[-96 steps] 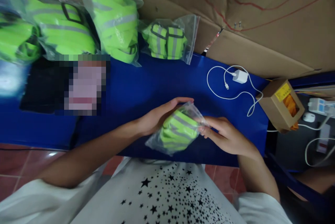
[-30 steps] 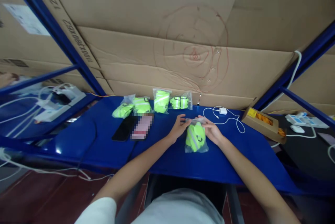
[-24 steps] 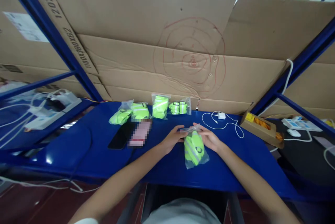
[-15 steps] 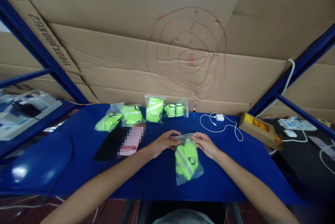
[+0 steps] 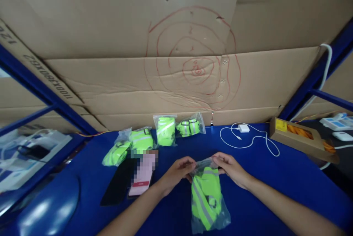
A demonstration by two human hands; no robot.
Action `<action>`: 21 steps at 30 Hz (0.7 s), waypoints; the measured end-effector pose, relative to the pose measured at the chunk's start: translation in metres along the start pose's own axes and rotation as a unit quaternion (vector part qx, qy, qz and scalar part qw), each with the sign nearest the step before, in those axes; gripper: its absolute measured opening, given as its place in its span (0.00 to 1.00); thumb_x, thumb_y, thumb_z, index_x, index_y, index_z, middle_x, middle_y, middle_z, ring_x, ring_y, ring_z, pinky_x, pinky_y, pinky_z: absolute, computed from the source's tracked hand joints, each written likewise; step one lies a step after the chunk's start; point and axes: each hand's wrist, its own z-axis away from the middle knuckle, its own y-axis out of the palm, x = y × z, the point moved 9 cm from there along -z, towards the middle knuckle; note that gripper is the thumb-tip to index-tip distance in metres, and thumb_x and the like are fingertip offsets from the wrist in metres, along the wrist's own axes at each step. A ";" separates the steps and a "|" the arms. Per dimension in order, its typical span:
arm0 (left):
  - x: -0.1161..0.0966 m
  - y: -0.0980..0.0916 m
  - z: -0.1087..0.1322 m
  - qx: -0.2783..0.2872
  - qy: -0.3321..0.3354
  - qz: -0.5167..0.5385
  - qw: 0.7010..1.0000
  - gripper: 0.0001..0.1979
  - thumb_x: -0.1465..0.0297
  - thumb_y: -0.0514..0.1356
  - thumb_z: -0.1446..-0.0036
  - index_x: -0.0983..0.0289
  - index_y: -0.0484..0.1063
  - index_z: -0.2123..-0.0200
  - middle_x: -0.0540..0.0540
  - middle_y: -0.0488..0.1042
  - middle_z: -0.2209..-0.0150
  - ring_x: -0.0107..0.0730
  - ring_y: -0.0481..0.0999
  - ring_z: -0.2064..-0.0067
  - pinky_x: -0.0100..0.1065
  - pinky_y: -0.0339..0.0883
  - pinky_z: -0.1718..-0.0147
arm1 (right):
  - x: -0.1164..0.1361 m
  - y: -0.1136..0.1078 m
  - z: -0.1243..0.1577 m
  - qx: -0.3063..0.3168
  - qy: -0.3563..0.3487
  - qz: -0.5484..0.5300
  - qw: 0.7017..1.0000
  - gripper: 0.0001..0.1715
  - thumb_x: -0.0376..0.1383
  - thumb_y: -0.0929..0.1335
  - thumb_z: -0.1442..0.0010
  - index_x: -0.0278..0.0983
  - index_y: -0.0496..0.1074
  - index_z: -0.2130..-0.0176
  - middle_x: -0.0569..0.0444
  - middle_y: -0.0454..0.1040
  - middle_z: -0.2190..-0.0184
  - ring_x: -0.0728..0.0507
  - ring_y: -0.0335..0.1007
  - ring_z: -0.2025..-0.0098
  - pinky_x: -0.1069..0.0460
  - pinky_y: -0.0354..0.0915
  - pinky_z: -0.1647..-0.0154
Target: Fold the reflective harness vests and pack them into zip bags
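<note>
A clear zip bag [image 5: 197, 225] hangs between my hands, its top edge toward the cardboard. Folded inside lies a neon-yellow reflective strap [image 5: 205, 197] with grey stripes and a dark buckle. My left hand [image 5: 180, 171] pinches the bag's top left corner between thumb and fingers. At the top right corner my right hand [image 5: 228, 168] grips the bag the same way. Similar bagged neon straps stand at the back of the blue table: a left bag [image 5: 118, 153], a second [image 5: 142, 139], an upright third [image 5: 166, 131] and a right one [image 5: 190, 127].
Left of my hands lie a phone with a pink screen [image 5: 142, 177] and a dark flat object [image 5: 117, 186]. A white charger with cable [image 5: 244, 128] and a cardboard box [image 5: 299, 134] sit at right. Cardboard with red rings [image 5: 193, 44] backs the blue table [image 5: 248, 210].
The view has shifted, so the table and bag appear lower and larger. Both hands still hold the zip bag by its top edge.
</note>
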 end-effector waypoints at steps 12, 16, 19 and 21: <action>-0.004 0.004 0.001 0.004 0.017 0.030 0.999 0.23 0.52 0.70 0.45 0.67 0.75 0.63 0.55 0.73 0.66 0.31 0.73 0.66 0.31 0.72 0.69 | 0.006 0.003 0.002 0.012 -0.008 0.023 1.000 0.25 0.55 0.73 0.39 0.36 0.73 0.63 0.54 0.74 0.65 0.46 0.71 0.60 0.51 0.70 0.59; -0.005 0.004 0.002 0.002 0.011 0.040 0.999 0.23 0.54 0.73 0.49 0.68 0.76 0.63 0.54 0.73 0.67 0.30 0.73 0.68 0.31 0.72 0.70 | 0.006 0.003 0.001 0.020 -0.005 0.024 1.000 0.25 0.55 0.72 0.38 0.36 0.73 0.63 0.54 0.74 0.65 0.46 0.71 0.60 0.52 0.70 0.60; -0.006 0.004 0.004 -0.003 0.002 0.060 0.998 0.25 0.55 0.74 0.50 0.65 0.76 0.56 0.54 0.75 0.65 0.31 0.74 0.66 0.31 0.71 0.69 | 0.005 0.003 0.000 0.027 0.002 0.028 0.999 0.25 0.56 0.72 0.39 0.36 0.75 0.62 0.53 0.74 0.64 0.45 0.71 0.59 0.51 0.70 0.60; -0.005 0.002 0.005 -0.011 -0.009 0.075 0.997 0.28 0.55 0.74 0.50 0.63 0.75 0.50 0.55 0.76 0.64 0.31 0.75 0.67 0.31 0.71 0.68 | 0.005 0.003 0.001 0.029 0.005 0.033 0.999 0.25 0.56 0.72 0.40 0.36 0.76 0.61 0.52 0.75 0.63 0.44 0.72 0.58 0.51 0.71 0.60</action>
